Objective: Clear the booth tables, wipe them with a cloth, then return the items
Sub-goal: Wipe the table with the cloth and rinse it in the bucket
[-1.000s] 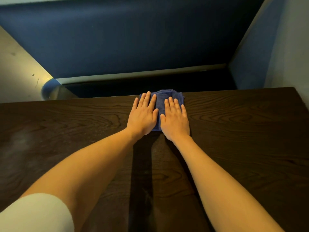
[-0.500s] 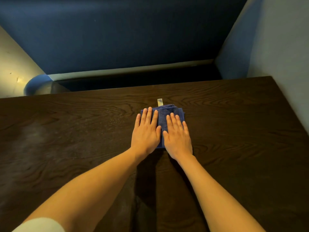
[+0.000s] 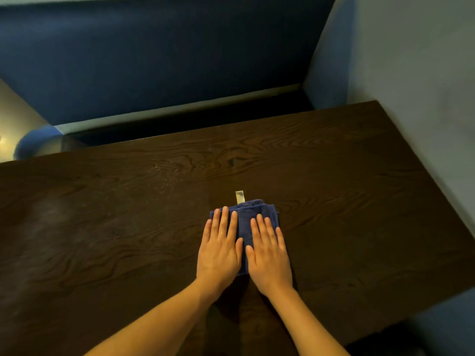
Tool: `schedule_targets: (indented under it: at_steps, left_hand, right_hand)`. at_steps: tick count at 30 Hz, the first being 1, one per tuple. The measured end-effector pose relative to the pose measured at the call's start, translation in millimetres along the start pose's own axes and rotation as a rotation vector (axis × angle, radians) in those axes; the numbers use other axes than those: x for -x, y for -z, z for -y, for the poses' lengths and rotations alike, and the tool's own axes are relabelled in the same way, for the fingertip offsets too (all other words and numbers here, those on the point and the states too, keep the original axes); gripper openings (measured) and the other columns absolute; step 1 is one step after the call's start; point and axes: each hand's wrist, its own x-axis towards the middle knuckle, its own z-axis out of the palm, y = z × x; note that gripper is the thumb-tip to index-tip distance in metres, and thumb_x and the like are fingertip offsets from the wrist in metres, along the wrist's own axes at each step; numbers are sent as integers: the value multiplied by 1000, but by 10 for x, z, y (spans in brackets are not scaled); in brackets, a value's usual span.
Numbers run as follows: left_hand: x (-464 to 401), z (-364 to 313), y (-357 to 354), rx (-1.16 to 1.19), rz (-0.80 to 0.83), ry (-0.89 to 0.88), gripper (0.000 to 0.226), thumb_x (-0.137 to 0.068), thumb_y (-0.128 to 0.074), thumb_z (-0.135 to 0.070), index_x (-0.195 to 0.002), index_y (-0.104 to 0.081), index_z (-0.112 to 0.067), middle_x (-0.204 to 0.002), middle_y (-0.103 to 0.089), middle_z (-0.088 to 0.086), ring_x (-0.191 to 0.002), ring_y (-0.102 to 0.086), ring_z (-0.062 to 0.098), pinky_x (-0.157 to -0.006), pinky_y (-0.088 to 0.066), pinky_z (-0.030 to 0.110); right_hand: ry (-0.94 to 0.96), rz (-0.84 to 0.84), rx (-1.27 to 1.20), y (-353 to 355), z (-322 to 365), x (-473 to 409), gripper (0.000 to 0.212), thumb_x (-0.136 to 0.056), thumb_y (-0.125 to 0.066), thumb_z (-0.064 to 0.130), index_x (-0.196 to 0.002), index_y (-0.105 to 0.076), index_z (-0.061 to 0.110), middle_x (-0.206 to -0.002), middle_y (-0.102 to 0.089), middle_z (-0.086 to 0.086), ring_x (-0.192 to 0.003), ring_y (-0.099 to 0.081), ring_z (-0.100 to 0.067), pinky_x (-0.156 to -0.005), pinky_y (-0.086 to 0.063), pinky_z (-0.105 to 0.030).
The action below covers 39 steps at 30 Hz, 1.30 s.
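A folded dark blue cloth (image 3: 245, 219) lies on the dark wooden booth table (image 3: 102, 227), right of its middle. A pale label tab (image 3: 240, 197) sticks out from the cloth's far edge. My left hand (image 3: 219, 249) presses flat on the cloth's left half, fingers straight. Beside it my right hand (image 3: 268, 253) presses flat on the right half. The two hands hide most of the cloth. Fine wet streaks and droplets (image 3: 164, 173) show on the table beyond the cloth to the left.
A blue padded booth seat back (image 3: 154, 60) runs along the far side of the table. A pale wall (image 3: 416, 73) borders the table on the right. Another blue seat corner (image 3: 447, 322) shows at the near right.
Both hands have drawn the cloth from the table's far edge back toward me. The label tab came into sight behind the cloth.
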Motion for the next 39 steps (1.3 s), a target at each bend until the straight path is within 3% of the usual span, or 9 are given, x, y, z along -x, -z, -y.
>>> schedule_targets:
  at_steps: [3, 6, 8, 12, 16, 21, 25, 31, 39]
  left_hand:
    - [237, -70, -117, -27, -2, -4, 65, -102, -23, -45, -158, -21, -13, -166, -16, 12, -153, -13, 30, -123, -6, 42]
    - [365, -118, -200, -42, -9, -18, 64, -101, -30, -44, -156, -30, -11, -163, -26, 13, -151, -24, 31, -119, -11, 43]
    - [384, -139, -177, -54, 12, -17, 65, -102, -26, -45, -157, -26, -11, -164, -21, 12, -152, -18, 31, -121, -7, 42]
    - [271, -154, -58, -77, 21, -41, 71, -95, 3, -50, -157, 7, -16, -165, 13, 7, -152, 17, 25, -119, 19, 37]
    - [-58, -221, 3, -77, -66, -2, 70, -94, 2, -48, -156, 7, -17, -167, 8, 7, -153, 14, 23, -122, 14, 39]
    - [-296, -302, -10, -123, -84, 41, 63, -105, -16, -40, -161, 0, -16, -169, 2, 7, -156, 8, 24, -123, 10, 40]
    - [-115, -351, -119, -121, -87, 52, 67, -101, -9, -44, -161, -2, -16, -169, 1, 8, -155, 8, 23, -123, 10, 40]
    - [558, -676, -341, -60, -35, 61, 69, -96, 1, -48, -158, 7, -19, -167, 9, 5, -153, 16, 21, -124, 11, 39]
    - [1233, -1100, -615, -65, 35, 34, 69, -97, -2, -49, -158, 5, -19, -166, 12, 3, -153, 17, 22, -123, 13, 38]
  right_hand:
    - [-22, 3, -11, -60, 2, 304, 61, -101, -31, 40, -154, -28, 10, -160, -30, -9, -148, -29, -23, -115, -20, -43]
    - [-38, 2, -18, -71, -11, 474, 60, -100, -30, 39, -153, -31, 9, -159, -33, -10, -147, -32, -24, -114, -21, -44]
    - [-48, 21, -29, -45, -9, 495, 60, -100, -30, 39, -152, -32, 9, -158, -35, -10, -146, -33, -24, -113, -22, -44]
    - [-22, 37, -36, 14, -40, 336, 61, -99, -29, 40, -152, -32, 9, -159, -33, -9, -148, -30, -23, -116, -18, -43]
    - [-13, 34, -48, 77, -168, -9, 66, -97, -25, 41, -154, -33, 9, -161, -31, -9, -150, -27, -23, -123, -18, -42]
    - [27, 40, -104, 110, -317, -207, 64, -106, -29, 38, -159, -5, 13, -167, -2, -5, -155, 2, -19, -124, 2, -41]
    - [26, 44, -113, 86, -334, -19, 64, -106, -26, 38, -159, 0, 14, -168, 4, -3, -154, 7, -18, -124, 4, -41]
    - [51, 50, -126, -61, -505, 737, 62, -103, -17, 41, -156, 1, 13, -166, 0, -5, -152, 7, -17, -124, 1, -42]
    - [-36, 6, -118, -209, -729, 1626, 62, -100, -25, 41, -154, -25, 10, -161, -24, -6, -149, -24, -21, -123, -16, -43]
